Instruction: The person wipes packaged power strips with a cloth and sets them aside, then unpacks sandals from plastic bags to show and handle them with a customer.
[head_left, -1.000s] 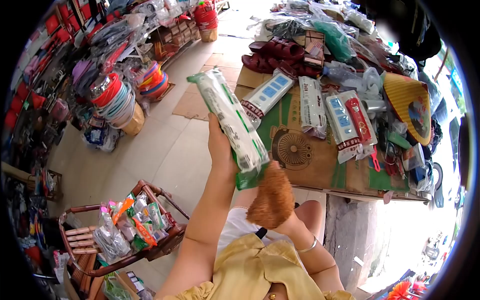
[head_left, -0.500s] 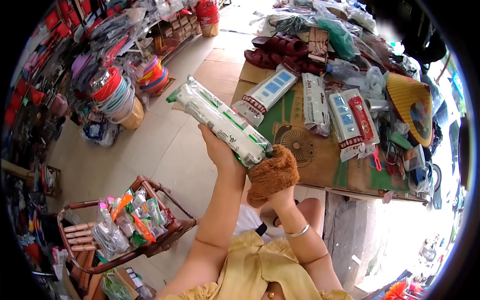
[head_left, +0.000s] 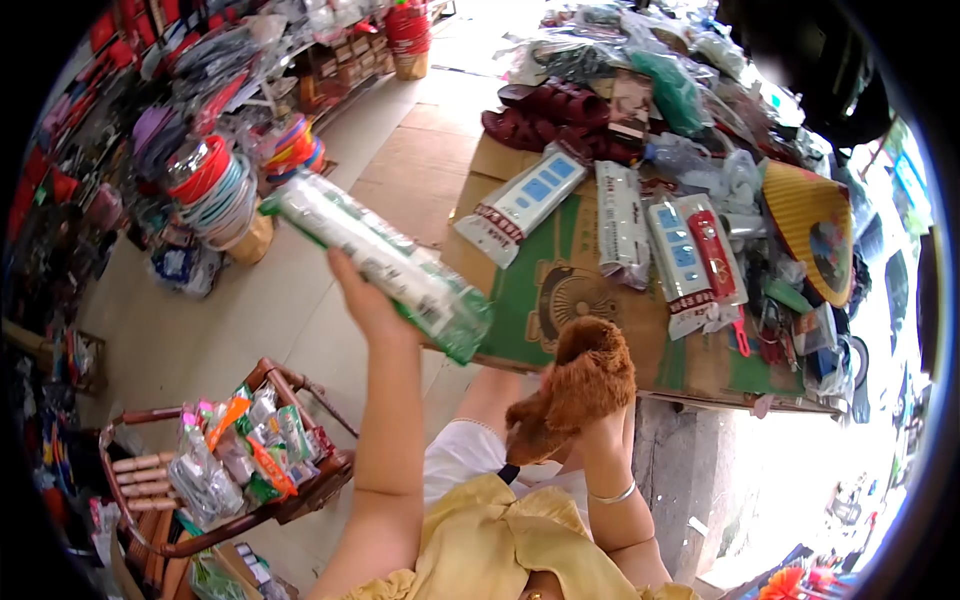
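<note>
pkg: glossy clear plast. | brn cloth: matt, fuzzy | crdbd: matt

Left fingers hold a wrapped packet near brown plush

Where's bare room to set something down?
Bare brown cardboard lies between the leftmost bagged white-and-blue power strip and its near edge. Crowded: the far end, by dark-red plastic slippers, and the right side, by the yellow conical hat.

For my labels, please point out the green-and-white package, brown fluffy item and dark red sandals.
Green-and-white package (head_left: pixel 380 264): head view, middle of its wrapper.
Brown fluffy item (head_left: pixel 582 388): head view, its fluffy surface.
Dark red sandals (head_left: pixel 574 101): head view, one sandal's upper.
</note>
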